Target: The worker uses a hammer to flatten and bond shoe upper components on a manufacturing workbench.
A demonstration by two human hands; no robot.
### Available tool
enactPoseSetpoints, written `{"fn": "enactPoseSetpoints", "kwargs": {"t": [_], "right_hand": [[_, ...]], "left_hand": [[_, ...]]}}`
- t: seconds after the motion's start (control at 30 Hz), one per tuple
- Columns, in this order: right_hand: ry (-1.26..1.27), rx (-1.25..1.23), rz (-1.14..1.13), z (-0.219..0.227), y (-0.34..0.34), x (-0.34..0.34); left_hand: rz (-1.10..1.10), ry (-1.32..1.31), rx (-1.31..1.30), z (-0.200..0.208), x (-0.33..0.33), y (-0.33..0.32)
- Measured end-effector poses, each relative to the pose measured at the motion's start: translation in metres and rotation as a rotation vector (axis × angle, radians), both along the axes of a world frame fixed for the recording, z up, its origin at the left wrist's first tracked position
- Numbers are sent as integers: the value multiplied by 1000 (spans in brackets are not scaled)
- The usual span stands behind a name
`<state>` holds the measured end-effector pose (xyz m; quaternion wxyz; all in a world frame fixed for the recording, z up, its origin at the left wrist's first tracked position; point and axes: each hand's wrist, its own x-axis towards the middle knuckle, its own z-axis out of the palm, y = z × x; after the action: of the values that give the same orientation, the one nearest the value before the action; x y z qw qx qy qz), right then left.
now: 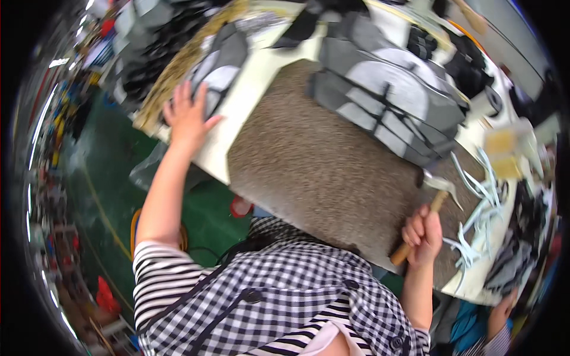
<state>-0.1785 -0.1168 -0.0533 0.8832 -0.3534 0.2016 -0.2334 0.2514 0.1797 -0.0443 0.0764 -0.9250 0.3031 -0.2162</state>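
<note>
My right hand (424, 234) is wrapped round the wooden handle of a hammer (439, 200), its metal head pointing away from me over the right side of a rough brown board (320, 160). My left hand (189, 121) reaches out to the left with its fingers spread, at the near end of a grey and white cut piece (228, 56). Whether the palm presses on that piece or only hovers, I cannot tell. Farther off on the board lies a pile of flat grey pieces (392, 101) with pale patches and black straps.
Pale blue strips (478, 228) lie tangled right of the hammer. A yellowish plastic container (502, 148) stands beyond them. Black pieces (160, 65) are heaped at the far left of the white table (258, 77). Another person's hand (502, 311) shows at lower right.
</note>
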Motion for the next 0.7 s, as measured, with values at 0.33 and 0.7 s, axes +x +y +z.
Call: {"fn": "enactPoseSetpoints", "kwargs": {"t": [0.33,0.7], "right_hand": [[118,-20,-16,10,-12,63],[170,-30,-51,3,-13,50]], "left_hand": [[-1106,114,-484,81,-162,-294],[-1154,453,-1126,125,-137,-259]]}}
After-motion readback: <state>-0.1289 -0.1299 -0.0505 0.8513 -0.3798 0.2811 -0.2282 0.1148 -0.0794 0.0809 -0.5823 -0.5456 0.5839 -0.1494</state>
